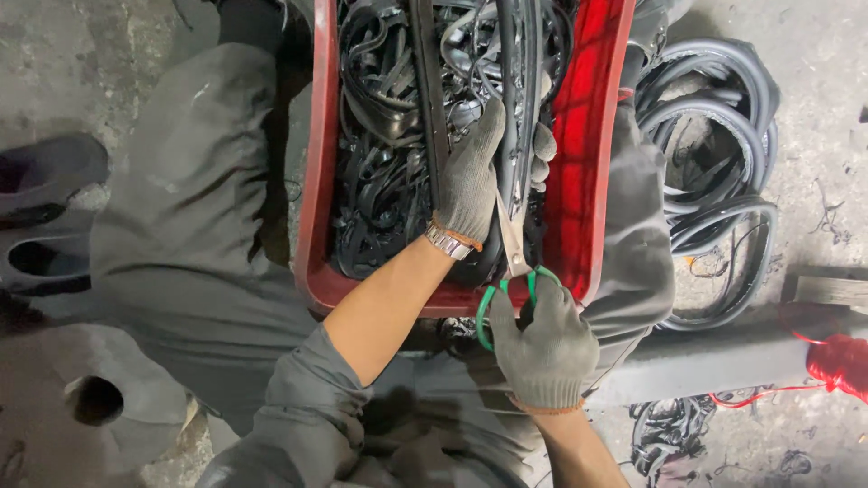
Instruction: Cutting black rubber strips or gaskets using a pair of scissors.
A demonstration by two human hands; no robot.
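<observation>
My left hand [479,172], in a grey knit glove with a wristwatch, grips a long black rubber strip [517,81] over a red plastic crate [588,163]. My right hand [542,348], also gloved, holds green-handled scissors [512,262] whose blades point up at the strip just below my left hand. The crate sits between my knees and is full of tangled black rubber strips and offcuts [389,154].
Coils of grey-black rubber seal [714,154] lie on the concrete floor to the right of the crate. A grey beam with red cord [836,361] wrapped round it lies at lower right. Dark boots [45,217] stand at left. My grey trousers flank the crate.
</observation>
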